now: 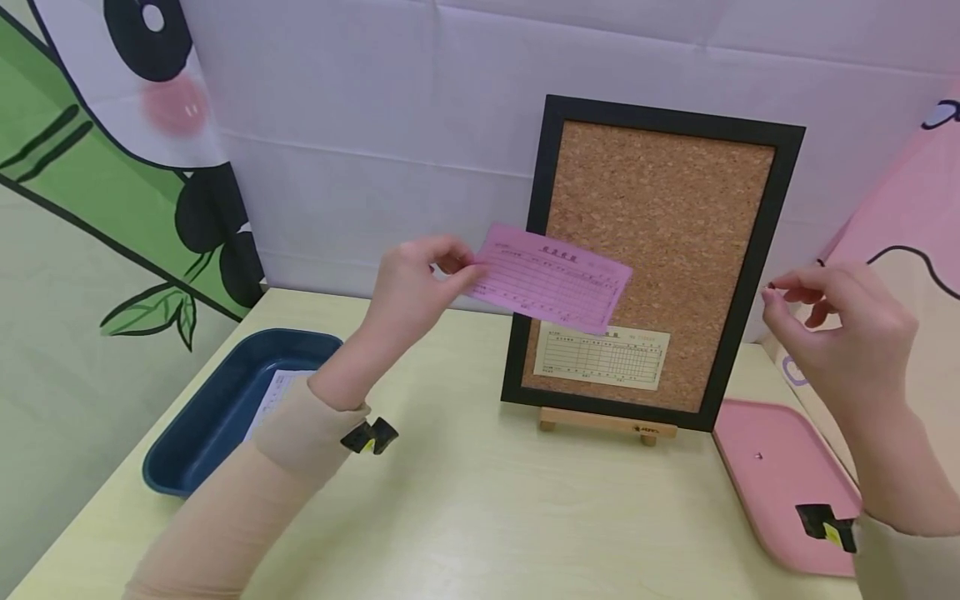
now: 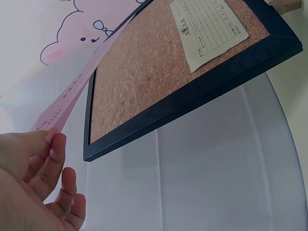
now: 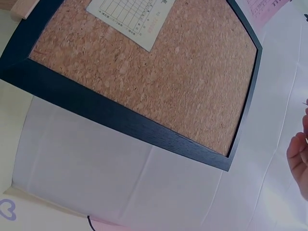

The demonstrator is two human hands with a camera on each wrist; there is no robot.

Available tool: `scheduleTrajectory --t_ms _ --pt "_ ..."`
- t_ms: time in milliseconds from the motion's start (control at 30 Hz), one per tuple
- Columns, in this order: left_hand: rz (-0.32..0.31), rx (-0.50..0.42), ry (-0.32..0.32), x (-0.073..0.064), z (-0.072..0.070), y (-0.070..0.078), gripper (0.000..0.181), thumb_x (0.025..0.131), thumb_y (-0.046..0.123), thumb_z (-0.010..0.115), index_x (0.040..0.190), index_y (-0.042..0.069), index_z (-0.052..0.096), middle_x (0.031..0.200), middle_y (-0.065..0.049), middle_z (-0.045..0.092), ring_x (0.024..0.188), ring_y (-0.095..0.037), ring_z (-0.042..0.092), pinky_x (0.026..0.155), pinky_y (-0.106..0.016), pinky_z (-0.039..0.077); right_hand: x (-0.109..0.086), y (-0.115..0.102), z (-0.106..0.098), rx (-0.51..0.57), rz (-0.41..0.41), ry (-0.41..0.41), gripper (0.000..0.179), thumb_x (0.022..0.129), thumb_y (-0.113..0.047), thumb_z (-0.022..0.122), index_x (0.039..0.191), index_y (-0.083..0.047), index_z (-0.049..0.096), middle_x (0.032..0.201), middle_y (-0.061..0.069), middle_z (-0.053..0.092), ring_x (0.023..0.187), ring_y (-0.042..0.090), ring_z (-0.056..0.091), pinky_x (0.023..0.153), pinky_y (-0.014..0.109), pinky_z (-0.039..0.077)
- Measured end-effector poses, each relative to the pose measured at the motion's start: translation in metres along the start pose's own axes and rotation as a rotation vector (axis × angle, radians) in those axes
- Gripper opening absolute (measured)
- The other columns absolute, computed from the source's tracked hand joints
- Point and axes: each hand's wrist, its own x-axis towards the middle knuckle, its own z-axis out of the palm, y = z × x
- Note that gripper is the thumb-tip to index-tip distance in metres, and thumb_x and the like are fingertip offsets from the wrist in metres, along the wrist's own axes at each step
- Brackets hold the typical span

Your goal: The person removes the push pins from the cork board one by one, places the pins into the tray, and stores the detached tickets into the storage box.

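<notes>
Between thumb and forefinger, my left hand (image 1: 420, 287) pinches the left edge of a pink printed slip (image 1: 555, 279). The slip is tilted in front of the lower left of a black-framed cork board (image 1: 660, 200), overlapping the top of a yellow printed slip (image 1: 600, 358) that lies flat against the cork. In the left wrist view the pink slip (image 2: 77, 89) appears nearly edge-on. To the right of the board, my right hand (image 1: 855, 325) is raised, its thumb and forefinger pinching a tiny pin (image 1: 770, 287), mostly hidden by the fingertips.
The board leans on a small wooden easel (image 1: 607, 421). A dark blue tray (image 1: 168, 454) with a white slip (image 1: 273, 396) inside stands at left. On the right lies a pink tray (image 1: 772, 500) bearing a tiny object (image 1: 757, 456). Cartoon-printed cloth hangs behind the table.
</notes>
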Motion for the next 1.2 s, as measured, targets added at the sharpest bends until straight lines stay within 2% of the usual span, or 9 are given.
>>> scheduleTrajectory --t_ms 200,367,600,700,867,967,1067,1200 --pt "-0.032 0.032 -0.021 -0.002 -0.015 -0.001 0.012 0.086 0.021 0.071 0.088 0.009 0.070 0.078 -0.002 0.066 0.078 -0.016 0.052 0.061 -0.028 0.037 -0.005 0.006 -0.010 -0.023 0.005 -0.024 0.033 0.082 -0.021 0.063 0.081 0.012 0.067 0.070 0.023 0.057 0.079 -0.014 0.039 0.070 0.006 0.031" --pt "-0.042 0.058 -0.037 -0.005 -0.027 -0.003 0.011 0.085 0.021 0.071 0.088 0.010 0.070 0.079 -0.002 0.065 0.078 -0.016 0.051 0.058 -0.029 0.038 -0.011 0.014 -0.017 -0.043 0.015 -0.036 0.030 0.081 -0.020 0.065 0.081 0.009 0.069 0.072 0.022 0.058 0.080 -0.015 0.041 0.070 0.004 0.032" --pt "-0.042 0.090 -0.056 -0.012 -0.040 -0.009 0.011 0.083 0.021 0.073 0.086 0.011 0.070 0.080 -0.002 0.065 0.083 -0.018 0.050 0.068 -0.032 0.038 -0.019 0.020 -0.028 -0.099 0.044 -0.095 0.025 0.081 -0.016 0.063 0.082 0.008 0.068 0.073 0.018 0.056 0.079 -0.015 0.038 0.070 0.003 0.031" --pt "-0.049 0.101 -0.064 -0.015 -0.046 -0.015 0.011 0.083 0.022 0.073 0.087 0.012 0.070 0.081 -0.002 0.067 0.086 -0.019 0.050 0.074 -0.035 0.037 -0.022 0.022 -0.031 -0.124 0.068 -0.127 0.018 0.079 -0.010 0.065 0.083 0.007 0.068 0.074 0.008 0.057 0.079 -0.015 0.037 0.070 0.003 0.030" --pt "-0.053 0.118 -0.077 -0.020 -0.058 -0.024 0.013 0.083 0.024 0.073 0.088 0.012 0.071 0.084 -0.003 0.068 0.089 -0.019 0.052 0.080 -0.039 0.037 -0.029 0.026 -0.037 -0.176 0.116 -0.186 0.014 0.078 -0.005 0.066 0.086 0.006 0.069 0.077 0.000 0.056 0.079 -0.016 0.034 0.069 0.003 0.028" --pt "-0.059 0.131 -0.083 -0.024 -0.067 -0.031 0.014 0.083 0.025 0.073 0.089 0.013 0.071 0.086 -0.003 0.067 0.091 -0.018 0.053 0.083 -0.040 0.038 -0.036 0.032 -0.040 -0.167 0.131 -0.190 0.014 0.077 -0.004 0.068 0.087 0.005 0.069 0.081 -0.014 0.056 0.078 -0.016 0.035 0.069 0.003 0.028" --pt "-0.060 0.154 -0.092 -0.027 -0.075 -0.038 0.015 0.083 0.025 0.073 0.091 0.013 0.070 0.088 -0.004 0.067 0.092 -0.019 0.053 0.084 -0.041 0.038 -0.043 0.038 -0.043 -0.153 0.136 -0.192 0.013 0.076 -0.004 0.069 0.086 0.004 0.070 0.087 -0.031 0.047 0.076 -0.017 0.036 0.069 0.004 0.028" --pt "-0.045 0.197 -0.101 -0.030 -0.086 -0.047 0.013 0.084 0.024 0.073 0.091 0.014 0.070 0.090 -0.003 0.066 0.093 -0.019 0.052 0.086 -0.041 0.038 -0.053 0.048 -0.045 -0.150 0.149 -0.189 0.013 0.075 -0.003 0.071 0.086 0.003 0.071 0.088 -0.033 0.046 0.075 -0.018 0.036 0.069 0.003 0.029"
